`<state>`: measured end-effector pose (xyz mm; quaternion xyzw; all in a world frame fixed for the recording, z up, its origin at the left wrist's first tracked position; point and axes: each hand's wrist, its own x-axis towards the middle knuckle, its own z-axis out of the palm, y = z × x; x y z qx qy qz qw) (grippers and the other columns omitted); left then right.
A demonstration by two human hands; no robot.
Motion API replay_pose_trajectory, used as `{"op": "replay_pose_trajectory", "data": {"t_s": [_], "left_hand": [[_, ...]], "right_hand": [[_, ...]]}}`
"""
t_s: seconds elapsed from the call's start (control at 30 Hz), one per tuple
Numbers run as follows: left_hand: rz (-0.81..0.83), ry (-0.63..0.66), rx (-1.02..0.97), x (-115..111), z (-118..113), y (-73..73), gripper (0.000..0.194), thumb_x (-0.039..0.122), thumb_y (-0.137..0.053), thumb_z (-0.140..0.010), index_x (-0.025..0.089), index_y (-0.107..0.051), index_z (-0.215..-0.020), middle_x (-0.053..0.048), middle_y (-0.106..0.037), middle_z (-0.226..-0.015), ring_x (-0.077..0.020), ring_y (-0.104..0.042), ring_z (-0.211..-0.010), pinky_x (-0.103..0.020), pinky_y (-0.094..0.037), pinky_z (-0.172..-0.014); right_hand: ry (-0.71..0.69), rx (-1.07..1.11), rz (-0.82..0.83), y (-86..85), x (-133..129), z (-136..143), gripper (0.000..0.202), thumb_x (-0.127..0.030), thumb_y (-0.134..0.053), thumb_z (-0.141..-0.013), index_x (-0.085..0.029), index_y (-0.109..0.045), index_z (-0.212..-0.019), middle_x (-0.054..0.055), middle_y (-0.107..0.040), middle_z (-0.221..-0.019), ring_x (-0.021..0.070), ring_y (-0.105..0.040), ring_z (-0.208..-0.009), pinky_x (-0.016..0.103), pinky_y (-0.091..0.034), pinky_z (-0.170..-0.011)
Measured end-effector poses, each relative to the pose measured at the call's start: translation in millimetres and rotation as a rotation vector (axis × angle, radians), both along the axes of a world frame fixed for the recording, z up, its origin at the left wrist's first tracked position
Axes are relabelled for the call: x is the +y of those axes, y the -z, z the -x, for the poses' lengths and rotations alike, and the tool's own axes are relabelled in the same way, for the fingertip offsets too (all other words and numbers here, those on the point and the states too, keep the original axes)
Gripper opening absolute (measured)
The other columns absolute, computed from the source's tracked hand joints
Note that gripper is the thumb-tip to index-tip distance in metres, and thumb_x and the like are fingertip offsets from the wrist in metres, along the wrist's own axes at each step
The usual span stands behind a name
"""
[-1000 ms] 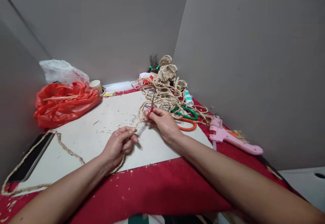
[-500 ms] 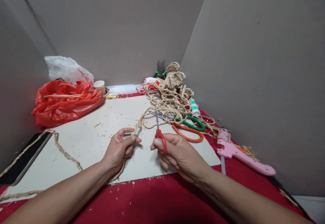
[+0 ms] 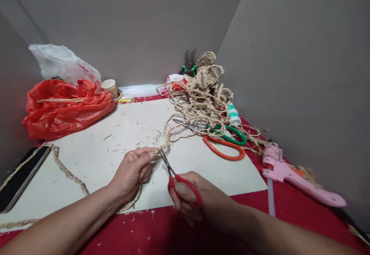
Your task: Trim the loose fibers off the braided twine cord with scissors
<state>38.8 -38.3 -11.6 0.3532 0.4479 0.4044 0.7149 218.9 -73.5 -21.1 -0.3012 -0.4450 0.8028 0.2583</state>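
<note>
My left hand (image 3: pixel 134 170) pinches a braided straw rope (image 3: pixel 68 173) between thumb and fingertips. Part of the rope runs behind my forearm and across the board at the left. In my right hand (image 3: pixel 193 197) are small red-handled scissors (image 3: pixel 170 172), thumb and fingers through the loops. The blades stand slightly apart, their tips right beside my left fingertips at the rope. Beyond them, the rope meets a tangled pile of straw cord (image 3: pixel 199 97). Whether the blades are cutting through the rope I cannot tell.
Large scissors with green and orange handles (image 3: pixel 224 155) lie by the cord pile. A pink glue gun (image 3: pixel 303 187) rests at right. A red plastic bag (image 3: pixel 69 112), a paper cup (image 3: pixel 110 87) and a black phone (image 3: pixel 24 178) are on the left. Pliers (image 3: pixel 190 64) stand at the back.
The red-handled scissors have swung left to the rope at my left fingertips, and their blades and handles have opened. The whole view has shifted slightly.
</note>
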Motion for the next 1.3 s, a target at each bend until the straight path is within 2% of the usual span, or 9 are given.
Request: {"op": "replay_pose_trajectory", "data": {"t_s": [0.1, 0.2, 0.33, 0.57, 0.73, 1.0, 1.3], "left_hand": [[-0.003, -0.019, -0.006, -1.0, -1.1, -0.6, 0.021, 0.03, -0.066, -0.081, 0.013, -0.066, -0.093, 0.012, -0.026, -0.036, -0.0043, -0.013, -0.037, -0.022, -0.01, -0.04], [0.009, -0.042, -0.023, -2.5, -2.6, -2.2, 0.02, 0.028, -0.068, -0.079, 0.015, -0.066, -0.093, 0.012, -0.026, -0.035, -0.0045, -0.013, -0.036, -0.022, -0.01, -0.04], [0.021, -0.05, -0.055, -5.5, -4.5, -6.4, 0.017, 0.026, -0.069, -0.078, 0.016, -0.065, -0.091, 0.012, -0.026, -0.035, -0.0046, -0.013, -0.037, -0.021, -0.011, -0.039], [0.097, -0.016, -0.132, -8.8, -3.2, -11.1, 0.013, 0.022, -0.066, -0.081, 0.017, -0.065, -0.092, 0.012, -0.025, -0.034, -0.0043, -0.012, -0.036, -0.02, -0.012, -0.039], [0.138, -0.006, -0.19, -8.9, -1.0, -11.0, 0.009, 0.018, -0.064, -0.081, 0.019, -0.064, -0.09, 0.012, -0.026, -0.033, -0.0044, -0.011, -0.035, -0.02, -0.011, -0.038], [0.122, -0.016, -0.155, -7.0, -3.1, -9.0, 0.011, 0.019, -0.066, -0.08, 0.019, -0.063, -0.091, 0.012, -0.025, -0.033, -0.0045, -0.011, -0.035, -0.02, -0.011, -0.039], [0.116, -0.01, -0.15, -5.5, -1.8, -7.5, 0.011, 0.018, -0.065, -0.08, 0.019, -0.064, -0.091, 0.012, -0.027, -0.034, -0.0045, -0.013, -0.035, -0.02, -0.012, -0.039]], "right_hand": [[-0.024, 0.102, 0.014, 3.8, -4.4, 2.4, 0.055, -0.063, -0.046, -0.085, -0.015, -0.052, -0.058, -0.008, -0.032, -0.037, 0.0062, -0.031, -0.034, 0.019, -0.035, -0.04], [-0.03, 0.204, 0.083, 3.2, -5.5, 4.4, 0.057, -0.062, -0.042, -0.088, -0.016, -0.048, -0.054, -0.008, -0.03, -0.038, 0.0056, -0.029, -0.033, 0.019, -0.036, -0.039], [-0.071, 0.301, 0.203, 1.6, -3.5, 4.2, 0.058, -0.064, -0.043, -0.086, -0.017, -0.044, -0.053, -0.009, -0.029, -0.041, 0.0046, -0.027, -0.034, 0.018, -0.037, -0.039], [-0.099, 0.42, 0.305, 2.6, -1.5, 2.0, 0.058, -0.064, -0.046, -0.085, -0.018, -0.042, -0.051, -0.01, -0.027, -0.038, 0.0044, -0.025, -0.033, 0.017, -0.037, -0.039], [-0.03, 0.487, 0.337, 1.3, -3.4, 3.2, 0.051, -0.058, -0.052, -0.085, -0.017, -0.047, -0.055, -0.011, -0.025, -0.039, 0.0048, -0.023, -0.033, 0.017, -0.038, -0.039], [0.065, 0.468, 0.433, -1.2, -9.9, 3.6, 0.047, -0.056, -0.059, -0.082, -0.017, -0.049, -0.057, -0.011, -0.026, -0.04, 0.0047, -0.021, -0.034, 0.015, -0.037, -0.039], [0.124, 0.406, 0.346, -5.9, -10.3, 3.7, 0.044, -0.05, -0.057, -0.086, -0.018, -0.044, -0.058, -0.011, -0.026, -0.039, 0.0044, -0.02, -0.034, 0.015, -0.034, -0.038]]}}
